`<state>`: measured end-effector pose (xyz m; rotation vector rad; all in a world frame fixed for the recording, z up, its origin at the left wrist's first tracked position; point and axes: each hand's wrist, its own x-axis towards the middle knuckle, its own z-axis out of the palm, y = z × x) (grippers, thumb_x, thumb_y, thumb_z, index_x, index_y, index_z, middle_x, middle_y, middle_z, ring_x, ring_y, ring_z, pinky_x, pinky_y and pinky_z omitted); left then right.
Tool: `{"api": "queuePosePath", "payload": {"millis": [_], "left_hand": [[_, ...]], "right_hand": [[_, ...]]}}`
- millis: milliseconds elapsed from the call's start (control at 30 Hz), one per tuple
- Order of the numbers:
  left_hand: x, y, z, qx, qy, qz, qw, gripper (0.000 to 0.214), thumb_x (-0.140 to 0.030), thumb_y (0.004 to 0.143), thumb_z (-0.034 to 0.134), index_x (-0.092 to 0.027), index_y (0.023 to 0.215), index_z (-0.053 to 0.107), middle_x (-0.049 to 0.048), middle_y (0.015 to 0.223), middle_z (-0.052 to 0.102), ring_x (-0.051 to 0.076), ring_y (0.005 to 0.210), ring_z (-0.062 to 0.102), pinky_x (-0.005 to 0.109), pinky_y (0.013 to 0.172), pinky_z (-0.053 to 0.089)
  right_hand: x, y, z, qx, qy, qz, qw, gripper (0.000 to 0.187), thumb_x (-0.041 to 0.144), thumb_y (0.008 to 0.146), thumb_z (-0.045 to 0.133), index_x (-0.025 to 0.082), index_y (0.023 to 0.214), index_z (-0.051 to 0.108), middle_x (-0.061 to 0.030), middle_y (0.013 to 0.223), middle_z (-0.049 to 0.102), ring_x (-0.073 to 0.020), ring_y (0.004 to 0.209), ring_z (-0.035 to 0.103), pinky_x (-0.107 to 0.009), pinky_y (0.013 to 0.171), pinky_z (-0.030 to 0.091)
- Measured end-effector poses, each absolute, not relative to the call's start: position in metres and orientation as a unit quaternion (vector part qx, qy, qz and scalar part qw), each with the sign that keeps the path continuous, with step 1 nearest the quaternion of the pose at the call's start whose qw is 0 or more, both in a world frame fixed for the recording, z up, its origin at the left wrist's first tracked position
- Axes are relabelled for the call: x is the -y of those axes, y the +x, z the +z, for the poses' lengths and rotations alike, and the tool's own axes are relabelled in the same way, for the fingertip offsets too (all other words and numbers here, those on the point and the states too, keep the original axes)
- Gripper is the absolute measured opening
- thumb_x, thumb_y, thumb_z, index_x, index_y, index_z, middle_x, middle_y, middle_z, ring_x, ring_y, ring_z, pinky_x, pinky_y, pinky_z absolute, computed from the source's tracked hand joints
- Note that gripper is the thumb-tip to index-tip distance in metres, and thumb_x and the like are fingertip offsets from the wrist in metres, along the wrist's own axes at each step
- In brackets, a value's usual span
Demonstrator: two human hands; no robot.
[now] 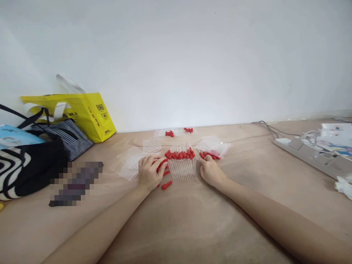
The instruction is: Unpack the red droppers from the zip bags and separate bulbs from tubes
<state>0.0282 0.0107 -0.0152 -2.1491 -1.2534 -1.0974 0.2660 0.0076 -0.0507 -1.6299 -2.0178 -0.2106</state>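
Note:
A row of clear droppers with red rubber bulbs point(182, 163) lies side by side on the wooden table point(192, 220). My left hand point(149, 171) rests just left of the row, fingers curled around a few red-bulbed droppers. My right hand point(210, 170) sits at the row's right edge, fingers bent and touching droppers that lie on small clear bags point(216, 146). A loose red bulb point(167, 185) lies near my left wrist. Empty clear zip bags point(130, 161) are spread to the left of my left hand.
Two filled bags with red bulbs point(178, 132) lie by the white wall. A yellow shopping bag point(82, 113), a striped bag point(66, 137) and a black-and-white bag point(19, 168) crowd the left. A power strip with cables point(310, 154) lies at right.

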Motion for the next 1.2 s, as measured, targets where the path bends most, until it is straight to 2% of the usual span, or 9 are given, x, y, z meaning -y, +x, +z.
{"api": "queuePosePath", "payload": {"millis": [100, 300, 400, 533, 667, 767, 967, 1100, 1200], "left_hand": [[-0.012, 0.03, -0.015, 0.474, -0.761, -0.395, 0.199, 0.016, -0.028, 0.08, 0.051, -0.025, 0.086, 0.065, 0.004, 0.09, 0.063, 0.021, 0.085, 0.054, 0.038, 0.076, 0.036], [-0.017, 0.021, -0.016, 0.497, -0.766, -0.381, 0.145, 0.022, -0.031, 0.079, 0.049, -0.023, 0.094, 0.064, 0.0062, 0.099, 0.061, 0.023, 0.094, 0.052, 0.039, 0.081, 0.038], [-0.006, 0.018, -0.012, 0.418, -0.831, -0.349, 0.108, 0.033, -0.039, 0.079, 0.047, -0.025, 0.107, 0.058, 0.0071, 0.111, 0.056, 0.024, 0.104, 0.048, 0.042, 0.09, 0.034], [0.014, 0.018, -0.006, 0.288, -0.931, -0.215, 0.067, 0.055, -0.054, 0.067, 0.055, -0.032, 0.118, 0.05, 0.0063, 0.129, 0.044, 0.03, 0.119, 0.036, 0.052, 0.098, 0.02], [0.017, 0.023, -0.006, 0.305, -0.929, -0.194, 0.076, 0.027, -0.034, 0.077, 0.052, -0.037, 0.103, 0.06, 0.003, 0.122, 0.051, 0.026, 0.118, 0.039, 0.052, 0.098, 0.021], [0.013, 0.025, -0.007, 0.314, -0.919, -0.224, 0.076, 0.023, -0.022, 0.08, 0.046, -0.032, 0.087, 0.065, 0.001, 0.109, 0.059, 0.022, 0.112, 0.045, 0.049, 0.099, 0.021], [0.014, 0.025, -0.006, 0.301, -0.921, -0.237, 0.073, 0.015, -0.035, 0.074, 0.055, -0.022, 0.069, 0.059, 0.004, 0.108, 0.059, 0.024, 0.111, 0.044, 0.048, 0.099, 0.024], [0.015, 0.025, -0.004, 0.288, -0.922, -0.249, 0.069, 0.012, -0.029, 0.076, 0.053, -0.022, 0.067, 0.057, 0.0029, 0.104, 0.061, 0.021, 0.109, 0.046, 0.044, 0.099, 0.026], [0.005, 0.021, -0.004, 0.35, -0.874, -0.323, 0.096, 0.013, -0.029, 0.076, 0.053, -0.021, 0.065, 0.055, 0.0034, 0.097, 0.062, 0.02, 0.1, 0.051, 0.042, 0.094, 0.032]], "right_hand": [[-0.013, 0.263, -0.055, 0.76, -0.572, -0.079, 0.299, 0.034, 0.003, 0.073, 0.038, 0.012, 0.101, 0.056, -0.0113, 0.087, 0.049, -0.0185, 0.077, 0.053, -0.028, 0.068, 0.044], [-0.013, 0.261, -0.055, 0.789, -0.516, -0.059, 0.329, 0.017, 0.008, 0.079, 0.041, 0.013, 0.082, 0.057, -0.0093, 0.084, 0.049, -0.0172, 0.082, 0.051, -0.028, 0.078, 0.043], [-0.009, 0.26, -0.053, 0.785, -0.515, -0.045, 0.341, 0.01, 0.013, 0.08, 0.046, 0.014, 0.081, 0.056, -0.008, 0.084, 0.05, -0.0161, 0.081, 0.052, -0.026, 0.077, 0.043], [-0.006, 0.26, -0.051, 0.785, -0.511, -0.021, 0.35, 0.01, 0.017, 0.081, 0.045, 0.015, 0.081, 0.056, -0.0073, 0.086, 0.051, -0.0154, 0.079, 0.053, -0.027, 0.073, 0.044], [-0.006, 0.259, -0.051, 0.786, -0.501, -0.01, 0.362, 0.012, 0.018, 0.082, 0.044, 0.016, 0.081, 0.056, -0.0079, 0.086, 0.05, -0.0163, 0.081, 0.053, -0.028, 0.072, 0.045], [-0.007, 0.259, -0.051, 0.786, -0.5, -0.011, 0.363, 0.013, 0.018, 0.082, 0.044, 0.016, 0.08, 0.056, -0.0076, 0.085, 0.05, -0.0168, 0.083, 0.052, -0.028, 0.073, 0.045], [-0.012, 0.262, -0.052, 0.769, -0.515, -0.013, 0.379, 0.014, 0.019, 0.08, 0.046, 0.015, 0.086, 0.058, -0.008, 0.085, 0.05, -0.0174, 0.083, 0.053, -0.028, 0.074, 0.045], [-0.02, 0.263, -0.045, 0.76, -0.533, -0.018, 0.372, 0.017, 0.02, 0.08, 0.047, 0.016, 0.09, 0.059, -0.0074, 0.085, 0.051, -0.0164, 0.078, 0.054, -0.026, 0.067, 0.044], [-0.027, 0.261, -0.034, 0.748, -0.565, -0.039, 0.346, 0.019, 0.024, 0.08, 0.046, 0.018, 0.09, 0.06, -0.0067, 0.084, 0.053, -0.0159, 0.073, 0.055, -0.025, 0.062, 0.042]]}}
